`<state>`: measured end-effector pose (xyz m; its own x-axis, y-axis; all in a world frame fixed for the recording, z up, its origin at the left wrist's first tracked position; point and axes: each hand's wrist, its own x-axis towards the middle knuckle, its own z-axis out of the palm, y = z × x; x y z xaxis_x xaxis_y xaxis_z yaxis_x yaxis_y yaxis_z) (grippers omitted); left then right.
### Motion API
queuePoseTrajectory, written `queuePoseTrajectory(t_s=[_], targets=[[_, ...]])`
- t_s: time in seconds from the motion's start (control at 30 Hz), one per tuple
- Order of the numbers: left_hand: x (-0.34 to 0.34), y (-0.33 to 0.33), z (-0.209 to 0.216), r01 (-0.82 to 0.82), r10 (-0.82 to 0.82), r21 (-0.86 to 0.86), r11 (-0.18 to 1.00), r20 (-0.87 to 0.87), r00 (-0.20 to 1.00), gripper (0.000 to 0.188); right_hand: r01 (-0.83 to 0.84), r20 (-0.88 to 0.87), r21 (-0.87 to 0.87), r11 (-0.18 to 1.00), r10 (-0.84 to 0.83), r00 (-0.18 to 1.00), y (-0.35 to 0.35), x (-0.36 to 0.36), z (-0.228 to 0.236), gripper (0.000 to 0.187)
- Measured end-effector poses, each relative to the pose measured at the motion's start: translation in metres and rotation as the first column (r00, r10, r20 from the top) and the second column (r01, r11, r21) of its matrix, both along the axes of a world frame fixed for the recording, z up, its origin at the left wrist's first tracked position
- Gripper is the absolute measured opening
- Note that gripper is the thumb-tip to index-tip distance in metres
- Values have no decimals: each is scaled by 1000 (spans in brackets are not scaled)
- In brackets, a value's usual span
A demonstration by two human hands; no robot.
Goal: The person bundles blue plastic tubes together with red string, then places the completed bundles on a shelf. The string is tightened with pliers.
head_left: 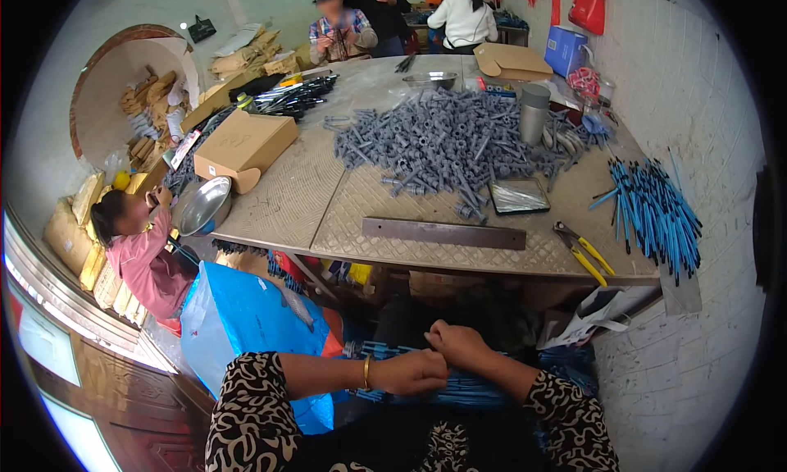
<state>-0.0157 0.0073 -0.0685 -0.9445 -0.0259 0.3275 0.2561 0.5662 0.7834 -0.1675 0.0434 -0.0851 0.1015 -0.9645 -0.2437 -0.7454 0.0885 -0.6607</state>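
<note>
My left hand (410, 372), with a gold bangle at its wrist, is curled closed above my lap. Just beyond it and to the right, my right hand (459, 345) is closed too, thumb and fingers pressed together. The hands are close together; what their fingers hold, if anything, is hidden. Beneath them lies a bundle of thin blue rods (471, 392), with grey pieces at its left end. A large blue sack (246, 312) stands left of my left forearm.
On the table (287, 214) are a heap of grey plastic parts (434, 140), a flat metal bar (443, 233), yellow-handled pliers (589, 259), a grey flask (534, 114), a cardboard box (246, 148) and blue rods (656, 218). A person in pink (152, 259) is at left; others are beyond the table.
</note>
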Motion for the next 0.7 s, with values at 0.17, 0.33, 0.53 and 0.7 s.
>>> queuePoseTrajectory(t_s=[0.17,0.33,0.53,0.7], targets=[[6,-12,-19,-120,-40,391,912,377,925,24,112,73,21,993,-114,991,-6,0,-13,32],[20,-10,-29,-327,-62,650,686,501,863,24,174,257,37,984,-178,950,-4,7,-24,30],[31,6,-25,-447,10,745,495,510,860,22,74,251,-126,989,-40,967,4,18,-19,28],[39,15,-17,-486,65,709,511,532,844,21,-263,-55,-195,945,257,965,-10,24,-1,27]])
